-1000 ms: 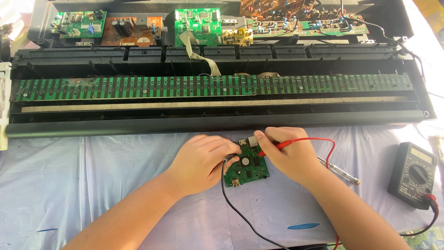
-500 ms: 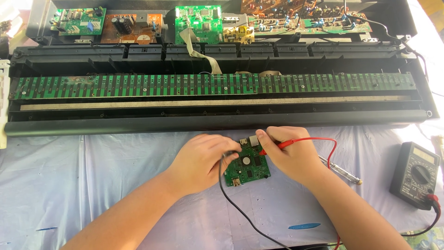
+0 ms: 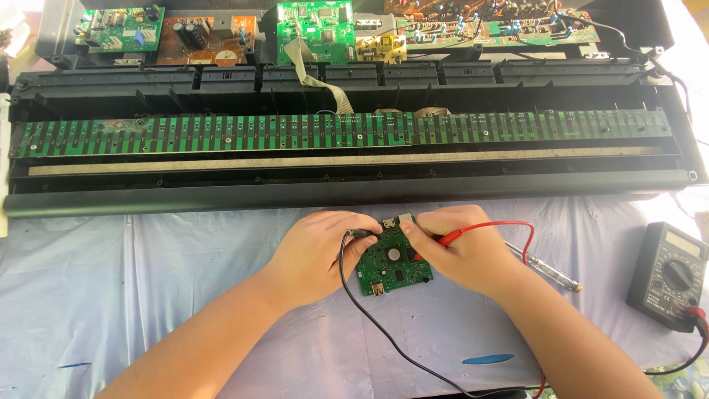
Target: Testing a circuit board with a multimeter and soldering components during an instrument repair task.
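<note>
Slippage is what worries me most: the small green circuit board (image 3: 394, 263) lies loose on the blue-white cloth of the bench (image 3: 148, 281), and both probe tips bear down on its top edge, so a little sideways push could, I judge, skid a tip across neighbouring contacts and bridge them. My left hand (image 3: 317, 251) pinches the black probe (image 3: 360, 233) between thumb and forefinger, fingers curled tight around it, its black lead (image 3: 384, 332) trailing down toward me. My right hand (image 3: 461, 247) pinches the red probe (image 3: 443, 239) the same way, fingers pressed together on the shaft, the red lead (image 3: 517, 233) looping off to the right. The board sits between the two hands, its upper corners under the fingertips and its lower half bare; my right hand rests over its right edge. The red lead runs toward the multimeter (image 3: 670, 273) at the bench's right side, and a tug there could, I think, drag the probe off its point. A screwdriver (image 3: 550, 270) lies just beside my right wrist, and the opened keyboard chassis (image 3: 354, 162) stands behind.
</note>
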